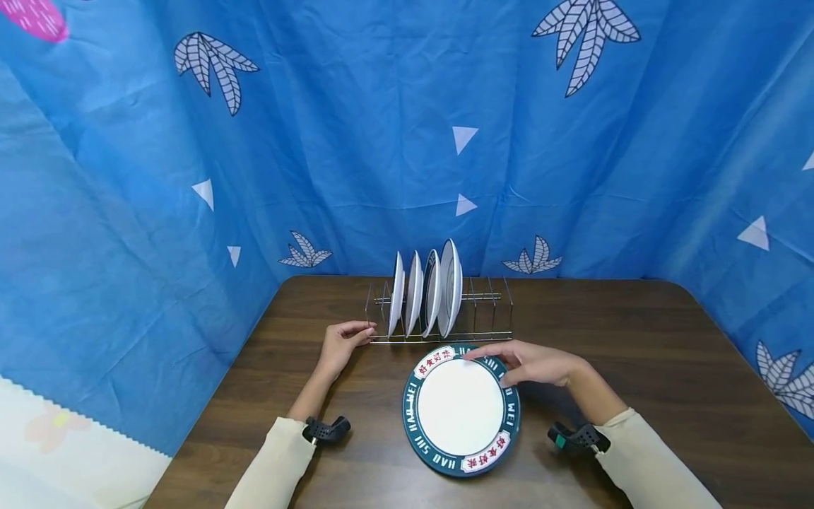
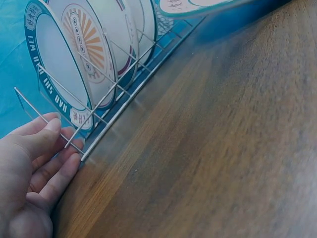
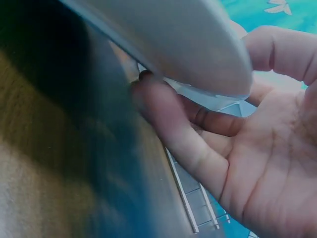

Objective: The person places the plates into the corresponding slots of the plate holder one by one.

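Observation:
A round plate [image 1: 459, 410] with a white centre and a dark green rim bearing white letters and red characters is in the middle of the head view. My right hand [image 1: 540, 365] grips it by its upper right edge. In the right wrist view the pale plate [image 3: 183, 44] overlaps the fingers, and its shadow falls on the wood. At the left end of a metal wire dish rack [image 1: 490, 333], my left hand [image 1: 341, 346] pinches the end wire between thumb and fingers, as the left wrist view shows. Several plates [image 1: 451, 290] stand upright in the rack's left and middle slots.
The rack stands on a brown wooden table [image 1: 604, 325] near its back edge, and its right slots hold no plates. A blue patterned curtain [image 1: 394, 141] hangs behind and along the sides. Each wrist carries a black strapped camera [image 1: 327, 430].

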A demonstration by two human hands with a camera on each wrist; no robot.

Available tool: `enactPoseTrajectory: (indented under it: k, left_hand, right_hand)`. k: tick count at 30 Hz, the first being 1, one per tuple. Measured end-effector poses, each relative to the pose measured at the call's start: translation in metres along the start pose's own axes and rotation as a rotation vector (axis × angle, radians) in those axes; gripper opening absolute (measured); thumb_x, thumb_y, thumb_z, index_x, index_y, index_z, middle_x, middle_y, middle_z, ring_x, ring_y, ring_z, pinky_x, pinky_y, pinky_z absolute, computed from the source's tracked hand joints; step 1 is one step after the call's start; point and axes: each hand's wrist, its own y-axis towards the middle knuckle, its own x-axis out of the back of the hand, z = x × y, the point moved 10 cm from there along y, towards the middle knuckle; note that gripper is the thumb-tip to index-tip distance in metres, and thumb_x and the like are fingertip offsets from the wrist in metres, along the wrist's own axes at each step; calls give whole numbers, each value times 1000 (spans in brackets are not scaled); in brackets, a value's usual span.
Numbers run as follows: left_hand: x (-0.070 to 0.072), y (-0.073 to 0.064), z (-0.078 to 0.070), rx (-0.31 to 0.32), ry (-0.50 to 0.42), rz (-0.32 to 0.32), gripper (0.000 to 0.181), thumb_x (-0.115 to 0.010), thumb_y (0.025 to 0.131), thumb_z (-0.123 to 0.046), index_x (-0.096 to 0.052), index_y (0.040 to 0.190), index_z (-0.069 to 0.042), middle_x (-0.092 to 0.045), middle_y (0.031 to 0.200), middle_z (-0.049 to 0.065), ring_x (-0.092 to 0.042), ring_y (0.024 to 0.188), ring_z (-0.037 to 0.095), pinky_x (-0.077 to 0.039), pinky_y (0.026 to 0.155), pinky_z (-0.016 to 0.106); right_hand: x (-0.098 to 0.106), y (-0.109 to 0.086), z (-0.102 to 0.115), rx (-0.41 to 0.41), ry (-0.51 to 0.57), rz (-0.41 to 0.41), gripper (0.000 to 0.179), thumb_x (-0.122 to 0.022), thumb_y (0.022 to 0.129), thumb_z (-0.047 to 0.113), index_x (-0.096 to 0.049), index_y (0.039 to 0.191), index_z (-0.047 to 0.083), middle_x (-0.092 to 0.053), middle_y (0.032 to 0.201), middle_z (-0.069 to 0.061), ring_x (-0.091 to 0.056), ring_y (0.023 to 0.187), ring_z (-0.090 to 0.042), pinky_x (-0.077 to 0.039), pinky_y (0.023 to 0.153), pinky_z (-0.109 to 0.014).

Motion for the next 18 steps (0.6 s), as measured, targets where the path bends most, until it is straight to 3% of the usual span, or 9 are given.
enactPoseTrajectory:
  k: [2,3,6,10,18]
  left_hand:
    - [0,0,0,-5,-5,-1,21,-71,93,1,-72,109,13,-71,110,29,-74,88,17,-63,79,30]
    - [1,0,0,-6,-5,-3,20,-72,92,1,-72,109,13,-71,109,29,-74,88,16,-63,79,30]
    - [1,1,2,-5,0,1,20,-71,93,0,-72,109,13,-71,110,29,-74,88,16,-63,79,30]
    - [0,1,3,6,2,14,22,-71,94,-1,-71,111,13,-70,112,31,-74,89,14,-63,81,30]
    - [1,0,2,3,-9,17,23,-70,94,1,-70,112,15,-68,113,34,-74,91,17,-63,81,32]
  right_hand:
    - [0,-1,3,12,22,10,63,-63,95,2,-42,154,9,-32,161,-18,-36,136,-39,-48,107,-45]
    - [0,-2,4,19,31,14,65,-63,95,2,-40,155,9,-31,162,-18,-36,136,-40,-50,106,-47]
    - [1,-5,8,29,95,25,67,-60,96,1,-35,158,8,-29,160,-21,-41,130,-42,-57,96,-52]
    - [7,-11,12,26,153,-3,68,-58,97,6,-32,159,10,-32,157,-23,-45,126,-41,-59,91,-54]
    - [23,-22,20,11,129,-63,63,-54,98,12,-35,157,12,-37,154,-23,-46,127,-42,-59,89,-56]
